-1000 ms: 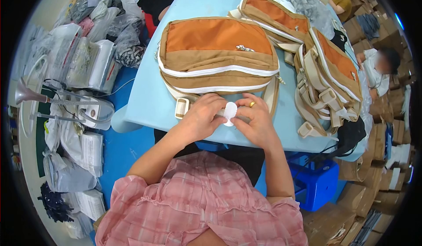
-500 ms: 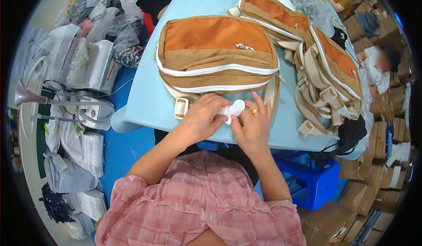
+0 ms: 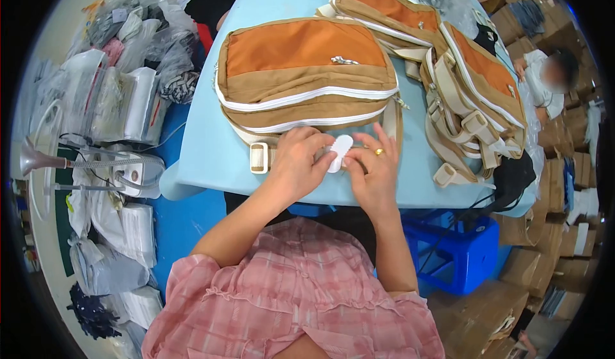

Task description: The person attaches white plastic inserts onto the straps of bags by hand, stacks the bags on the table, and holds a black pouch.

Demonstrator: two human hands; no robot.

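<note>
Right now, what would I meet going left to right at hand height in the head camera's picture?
Horn-shaped nozzle → strap buckle → left hand → small white piece → right hand → rightmost bag.

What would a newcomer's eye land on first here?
Probably the big orange-and-tan bag with white zippers, lying on the light blue table just beyond the hands, with two similar bags behind it and to its right. Next, the small white piece between the left hand and right hand, then the bright blue stool at lower right.
</note>
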